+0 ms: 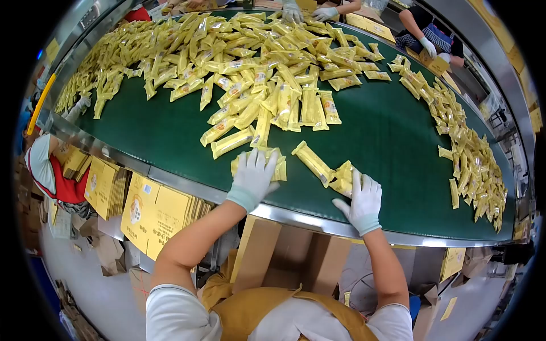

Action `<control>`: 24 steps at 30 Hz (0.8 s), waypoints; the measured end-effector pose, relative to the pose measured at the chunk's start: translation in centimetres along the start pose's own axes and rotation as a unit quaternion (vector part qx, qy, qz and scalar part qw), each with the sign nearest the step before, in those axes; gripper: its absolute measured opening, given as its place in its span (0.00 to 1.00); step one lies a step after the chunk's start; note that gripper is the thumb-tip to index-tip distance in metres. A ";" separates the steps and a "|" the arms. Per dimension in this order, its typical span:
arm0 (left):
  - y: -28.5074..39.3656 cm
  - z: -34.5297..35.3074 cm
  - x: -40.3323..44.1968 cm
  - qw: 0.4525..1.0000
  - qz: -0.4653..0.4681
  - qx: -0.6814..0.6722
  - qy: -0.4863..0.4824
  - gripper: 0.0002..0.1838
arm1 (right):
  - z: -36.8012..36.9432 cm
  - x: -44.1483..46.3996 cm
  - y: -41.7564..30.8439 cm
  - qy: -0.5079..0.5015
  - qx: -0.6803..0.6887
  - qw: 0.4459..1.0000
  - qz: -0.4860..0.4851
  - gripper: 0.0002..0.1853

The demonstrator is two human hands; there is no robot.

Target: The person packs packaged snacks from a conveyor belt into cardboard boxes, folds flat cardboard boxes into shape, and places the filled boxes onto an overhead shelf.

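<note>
Yellow wrapped snack packets lie heaped on a green conveyor belt. My left hand, in a white glove, rests with spread fingers on top of packets near the belt's front edge. The gloved fingers hide part of these packets. To its right, my right hand, also gloved, has its fingers stretched out and its thumb apart. Its fingertips touch the side of a yellow packet. Another packet lies slanted just left of that one.
An open cardboard box stands below the belt's metal edge. Yellow printed cartons are stacked at the left. More packets line the belt's right side. Other people's gloved hands work at the far side; a person in red stands left.
</note>
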State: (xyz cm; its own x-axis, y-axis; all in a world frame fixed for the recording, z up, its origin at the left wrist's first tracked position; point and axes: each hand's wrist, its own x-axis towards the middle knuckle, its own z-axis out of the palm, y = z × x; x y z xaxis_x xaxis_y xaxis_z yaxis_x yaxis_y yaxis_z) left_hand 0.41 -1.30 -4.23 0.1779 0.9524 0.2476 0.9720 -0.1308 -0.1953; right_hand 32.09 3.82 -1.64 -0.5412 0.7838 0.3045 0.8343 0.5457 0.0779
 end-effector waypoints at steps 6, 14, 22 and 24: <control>-1.5 -2.4 2.2 0.978 -0.071 -0.109 -0.164 0.63 | 1.3 1.1 2.9 -0.219 0.028 0.968 0.115 0.60; -1.7 -3.9 -0.7 0.938 -0.123 -0.201 -0.253 0.61 | -3.2 10.7 -0.8 -0.166 0.438 0.867 0.170 0.36; -4.1 -3.3 -2.6 0.955 -0.096 -0.115 -0.256 0.59 | 0.6 10.0 -8.3 -0.261 0.198 0.944 0.030 0.49; -3.6 -3.2 -3.0 0.954 -0.100 -0.096 -0.267 0.58 | 0.1 8.7 -8.5 -0.234 0.165 0.958 -0.021 0.47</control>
State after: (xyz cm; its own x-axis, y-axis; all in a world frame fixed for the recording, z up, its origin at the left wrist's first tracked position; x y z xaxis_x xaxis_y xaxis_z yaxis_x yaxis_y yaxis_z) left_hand -3.09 -4.62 -1.24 -0.0675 0.9616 -0.2661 0.9976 0.0686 -0.0052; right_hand 20.25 6.07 0.24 -0.6250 0.7645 -0.1576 0.7746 0.5824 -0.2468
